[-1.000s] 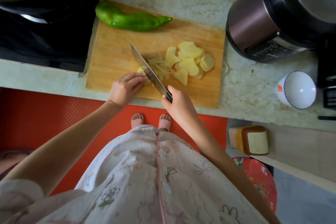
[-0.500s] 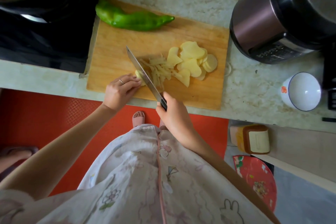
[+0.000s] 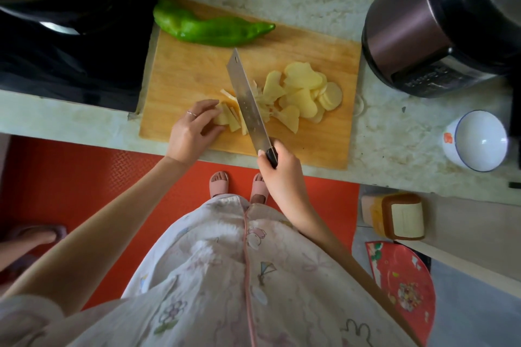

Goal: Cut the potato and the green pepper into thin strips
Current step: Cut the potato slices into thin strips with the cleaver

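on the board (image 3: 191, 70), knife (image 3: 248, 104) now straighter

Fig.: soft, dim light. I note sheen on cooker (image 3: 400, 36) at 2 o'clock, stove (image 3: 70, 65) at 10 underexp., fisheye bend at edges.

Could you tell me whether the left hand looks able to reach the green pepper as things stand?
Probably yes: the left hand holds potato slices, and only bare cutting board lies between it and the green pepper at the far edge. The cleaver is right of that path.
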The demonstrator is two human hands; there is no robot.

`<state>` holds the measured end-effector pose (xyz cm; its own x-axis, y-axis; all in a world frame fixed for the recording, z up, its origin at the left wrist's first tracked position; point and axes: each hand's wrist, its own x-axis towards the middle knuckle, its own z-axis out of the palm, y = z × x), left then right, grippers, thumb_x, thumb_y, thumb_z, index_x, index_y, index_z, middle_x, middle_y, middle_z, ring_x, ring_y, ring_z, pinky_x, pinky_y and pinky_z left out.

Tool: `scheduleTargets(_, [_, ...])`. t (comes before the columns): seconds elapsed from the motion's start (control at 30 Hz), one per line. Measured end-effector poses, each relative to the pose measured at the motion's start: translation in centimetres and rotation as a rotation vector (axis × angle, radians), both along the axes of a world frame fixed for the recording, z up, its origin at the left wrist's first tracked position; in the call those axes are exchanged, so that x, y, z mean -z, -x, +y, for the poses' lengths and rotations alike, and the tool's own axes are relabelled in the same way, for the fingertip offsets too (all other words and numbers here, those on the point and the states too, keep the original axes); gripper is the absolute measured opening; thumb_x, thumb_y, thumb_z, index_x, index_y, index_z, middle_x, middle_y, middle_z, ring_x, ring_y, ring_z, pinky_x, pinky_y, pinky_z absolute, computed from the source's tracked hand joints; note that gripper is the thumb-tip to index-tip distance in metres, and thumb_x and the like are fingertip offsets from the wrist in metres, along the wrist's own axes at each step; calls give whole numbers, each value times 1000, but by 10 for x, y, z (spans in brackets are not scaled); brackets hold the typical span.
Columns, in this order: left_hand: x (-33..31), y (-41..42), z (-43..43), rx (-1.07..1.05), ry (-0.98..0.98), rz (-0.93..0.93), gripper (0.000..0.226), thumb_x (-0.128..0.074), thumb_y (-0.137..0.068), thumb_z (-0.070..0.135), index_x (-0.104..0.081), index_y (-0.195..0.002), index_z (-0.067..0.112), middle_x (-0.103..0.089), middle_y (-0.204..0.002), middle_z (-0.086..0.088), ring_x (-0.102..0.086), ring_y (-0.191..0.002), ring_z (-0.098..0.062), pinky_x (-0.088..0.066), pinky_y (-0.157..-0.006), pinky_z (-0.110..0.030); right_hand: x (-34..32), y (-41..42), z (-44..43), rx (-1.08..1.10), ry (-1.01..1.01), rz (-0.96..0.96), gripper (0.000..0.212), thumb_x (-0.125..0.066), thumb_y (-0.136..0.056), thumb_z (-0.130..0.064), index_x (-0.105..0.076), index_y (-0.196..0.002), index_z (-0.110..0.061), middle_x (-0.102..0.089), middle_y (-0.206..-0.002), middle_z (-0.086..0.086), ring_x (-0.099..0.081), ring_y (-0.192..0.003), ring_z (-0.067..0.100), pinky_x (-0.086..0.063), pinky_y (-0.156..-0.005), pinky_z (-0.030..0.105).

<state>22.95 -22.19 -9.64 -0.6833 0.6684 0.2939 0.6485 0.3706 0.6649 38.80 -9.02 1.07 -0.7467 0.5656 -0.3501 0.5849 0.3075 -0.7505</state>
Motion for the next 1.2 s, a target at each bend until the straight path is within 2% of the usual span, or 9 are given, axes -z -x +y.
scheduleTargets(0.13, [-4,3,3,27,99,-3,32,-67,-84,28,-72,-107,6,-62,-127,-14,-58,-117,-27,-43,-97,-39,5,-8,0,0,2,-36,28,-52,-93,-17,-41,-68,-24,-40,-53,-6,-38,-48,8,-28,-48,22])
scheduleTargets(0.3, [-21,5,10,58,141,-111,31,-75,-78,14,-72,-108,5,-65,-123,-12,-60,-112,-29,-47,-93,-36,4,-13,0,62,8,-4,34,-54,-92,-14,-38,-64,-27,-37,-53,-5,-36,-48,9,-27,-46,20])
scheduleTargets(0.4, [-29,3,17,30,192,-205,33,-78,-77,14,-72,-109,7,-66,-120,-9,-57,-114,-29,-48,-92,-38,2,-16,3,85,5,24,30,-54,-92,-14,-42,-66,-20,-37,-52,-6,-37,-48,9,-27,-45,19])
scheduleTargets(0.6, [-33,-8,30,15,304,-141,46,-83,-70,22,-69,-111,4,-62,-119,-12,-49,-113,-37,-47,-87,-42,-6,-17,8,143,4,94,35,-54,-92,-11,-40,-65,-27,-35,-52,-7,-36,-46,7,-28,-44,16])
scheduleTargets(0.73, [-33,-11,32,1,298,-124,36,-83,-69,16,-71,-100,3,-64,-110,-13,-51,-105,-40,-50,-79,-44,-9,-20,10,156,6,105,39,-55,-92,-11,-36,-62,-26,-32,-51,-8,-35,-44,5,-27,-44,15])
scheduleTargets(0.87, [-32,-10,22,-28,261,-106,28,-81,-67,9,-72,-93,4,-65,-105,-13,-52,-102,-40,-50,-80,-44,-8,-19,7,132,51,110,23,-54,-92,-14,-49,-70,-15,-35,-52,-7,-34,-46,7,-27,-44,18])
scheduleTargets(0.97, [-33,-9,15,-3,242,-101,36,-81,-70,8,-69,-103,6,-62,-117,-14,-53,-105,-40,-50,-83,-47,-7,-16,0,90,70,117,28,-54,-92,-14,-42,-67,-17,-34,-52,-7,-32,-46,7,-25,-45,18])
scheduleTargets(1.07, [-33,-12,7,-73,200,-226,57,-82,-70,11,-60,-123,10,-47,-138,-13,-52,-116,-35,-48,-90,-41,-3,-12,-8,4,54,80,33,-54,-93,-16,-36,-65,-17,-32,-52,-8,-31,-45,8,-25,-45,19])
scheduleTargets(1.2, [-35,-16,2,-156,187,-302,66,-83,-72,13,-53,-130,5,-54,-129,-11,-57,-110,-26,-50,-90,-38,0,0,-15,-76,34,-12,36,-53,-94,-19,-34,-64,-20,-36,-54,-6,-34,-47,8,-26,-46,20])
